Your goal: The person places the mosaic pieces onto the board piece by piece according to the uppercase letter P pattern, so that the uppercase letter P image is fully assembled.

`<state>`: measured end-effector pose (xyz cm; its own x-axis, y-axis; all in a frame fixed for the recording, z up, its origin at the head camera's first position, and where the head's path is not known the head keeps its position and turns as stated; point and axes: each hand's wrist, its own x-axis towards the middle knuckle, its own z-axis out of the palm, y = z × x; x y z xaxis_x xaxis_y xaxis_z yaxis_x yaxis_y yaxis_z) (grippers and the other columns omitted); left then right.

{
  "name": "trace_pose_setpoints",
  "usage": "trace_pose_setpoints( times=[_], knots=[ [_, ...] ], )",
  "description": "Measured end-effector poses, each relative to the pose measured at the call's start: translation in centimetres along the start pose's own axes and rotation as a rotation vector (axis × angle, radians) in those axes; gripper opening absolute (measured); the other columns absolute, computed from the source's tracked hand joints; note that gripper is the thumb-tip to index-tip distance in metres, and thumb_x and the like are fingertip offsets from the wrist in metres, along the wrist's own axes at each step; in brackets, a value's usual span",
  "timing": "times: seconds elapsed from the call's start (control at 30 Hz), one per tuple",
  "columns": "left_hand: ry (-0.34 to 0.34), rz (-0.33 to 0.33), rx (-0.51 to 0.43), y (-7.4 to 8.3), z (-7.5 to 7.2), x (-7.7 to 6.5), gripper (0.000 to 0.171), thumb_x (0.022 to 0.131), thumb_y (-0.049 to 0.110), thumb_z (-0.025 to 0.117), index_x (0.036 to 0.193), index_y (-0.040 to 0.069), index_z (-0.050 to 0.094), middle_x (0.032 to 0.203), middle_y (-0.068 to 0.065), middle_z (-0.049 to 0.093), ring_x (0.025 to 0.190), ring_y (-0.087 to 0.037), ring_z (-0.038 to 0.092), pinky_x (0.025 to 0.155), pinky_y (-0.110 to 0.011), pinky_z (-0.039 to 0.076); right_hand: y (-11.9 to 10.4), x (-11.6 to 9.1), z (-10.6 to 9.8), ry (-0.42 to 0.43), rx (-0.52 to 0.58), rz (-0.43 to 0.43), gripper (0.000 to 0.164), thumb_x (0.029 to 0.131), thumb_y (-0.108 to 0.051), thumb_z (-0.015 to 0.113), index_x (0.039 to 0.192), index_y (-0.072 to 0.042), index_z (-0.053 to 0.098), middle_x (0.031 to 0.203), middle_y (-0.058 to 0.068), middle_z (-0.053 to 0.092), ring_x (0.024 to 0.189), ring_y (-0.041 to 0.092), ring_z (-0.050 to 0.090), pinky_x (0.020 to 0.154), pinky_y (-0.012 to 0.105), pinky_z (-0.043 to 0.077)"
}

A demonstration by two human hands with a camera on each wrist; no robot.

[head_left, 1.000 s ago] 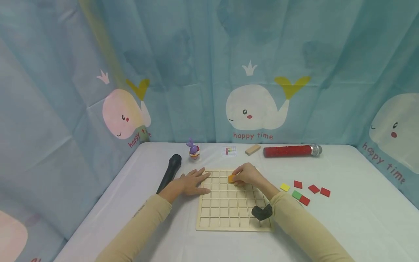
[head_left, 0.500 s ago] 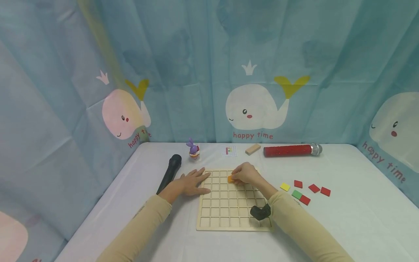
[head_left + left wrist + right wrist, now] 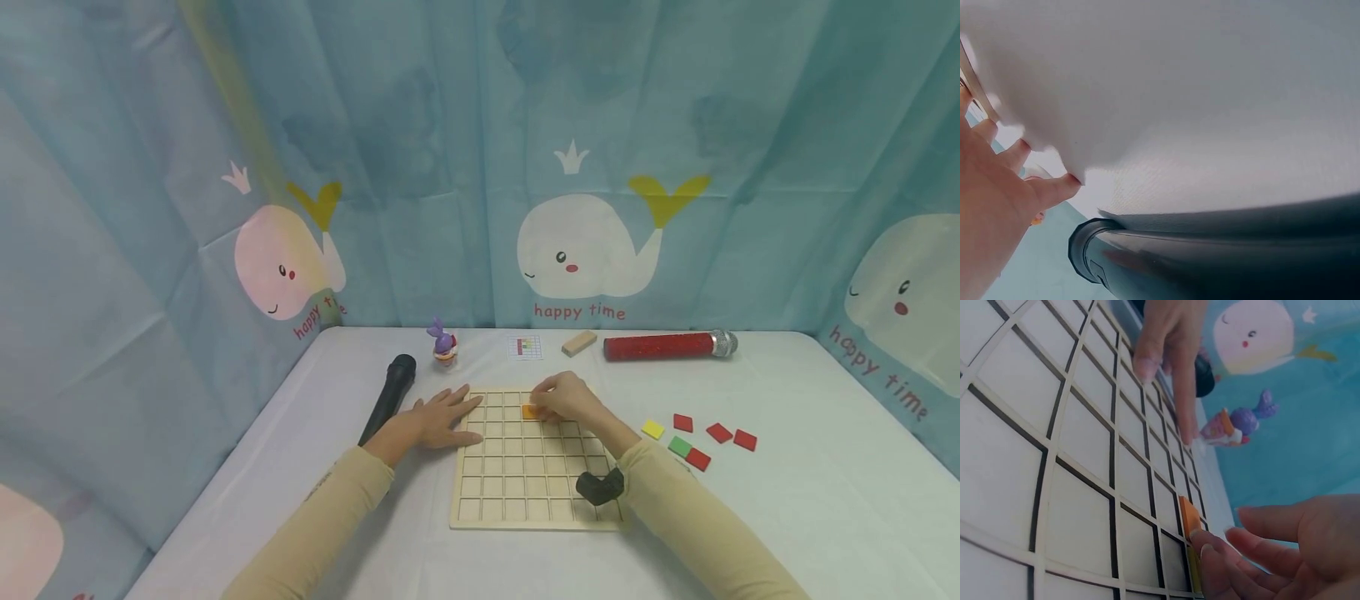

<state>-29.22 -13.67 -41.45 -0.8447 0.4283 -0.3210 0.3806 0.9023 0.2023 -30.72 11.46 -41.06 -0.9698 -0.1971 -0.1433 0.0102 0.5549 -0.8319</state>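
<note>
A square wooden grid board (image 3: 517, 521) lies on the white table. My left hand (image 3: 435, 419) rests with spread fingers on the board's left edge; in the left wrist view its fingertips touch the rim and cloth. My right hand (image 3: 566, 398) is over the far part of the board, thumb and fingertips pinching the near edge of an orange tile (image 3: 529, 412). The right wrist view shows the orange tile (image 3: 1189, 514) at a far cell, slightly raised. Next to it, partly under the fingers, is a yellow tile (image 3: 1195, 572).
Right of the board lie a yellow tile (image 3: 652, 429), a green tile (image 3: 680, 447) and several red tiles (image 3: 719, 432). A black microphone (image 3: 390, 396) lies left. Behind stand a purple toy (image 3: 444, 342), a pattern card (image 3: 526, 347), a wooden block (image 3: 579, 342) and a red microphone (image 3: 660, 346).
The orange tile has settled lower and flatter toward its cell, and more of its top shows. My right hand has barely shifted; my left hand has stayed in place.
</note>
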Motion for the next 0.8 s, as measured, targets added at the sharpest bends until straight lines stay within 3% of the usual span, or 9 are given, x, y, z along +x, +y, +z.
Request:
trace_pose_setpoints(
  times=[0.2,0.43,0.8],
  knots=[
    [0.002,0.002,-0.003,0.1,0.0,0.0,0.076,0.091,0.062,0.048,0.153,0.026,0.023,0.159,-0.004,0.012,0.143,-0.031,0.011,0.106,-0.064,0.013,0.8,0.1,-1.2,-0.075,0.073,-0.031,0.027,0.093,-0.015,0.063,0.112,0.003,0.066,0.089,0.009,0.069,0.076,0.017,0.065,0.068,0.029,0.055],
    [-0.003,-0.001,0.006,0.1,-0.1,-0.1,0.076,0.091,0.062,0.048,0.153,0.025,0.023,0.159,-0.004,0.012,0.143,-0.031,0.011,0.106,-0.064,0.013,2.0,-0.1,-4.0,-0.215,0.128,-0.131,0.037,0.098,-0.025,0.054,0.121,0.003,0.060,0.109,0.014,0.065,0.098,0.025,0.062,0.086,0.039,0.051],
    [-0.005,-0.006,0.005,0.0,-0.2,0.0,0.076,0.091,0.062,0.047,0.153,0.027,0.022,0.159,-0.002,0.010,0.143,-0.031,0.010,0.106,-0.064,0.011,4.3,-0.8,-7.8,-0.228,0.146,-0.107,0.046,0.100,-0.030,0.051,0.126,0.007,0.055,0.117,0.020,0.061,0.109,0.029,0.059,0.093,0.040,0.047]
  ],
)
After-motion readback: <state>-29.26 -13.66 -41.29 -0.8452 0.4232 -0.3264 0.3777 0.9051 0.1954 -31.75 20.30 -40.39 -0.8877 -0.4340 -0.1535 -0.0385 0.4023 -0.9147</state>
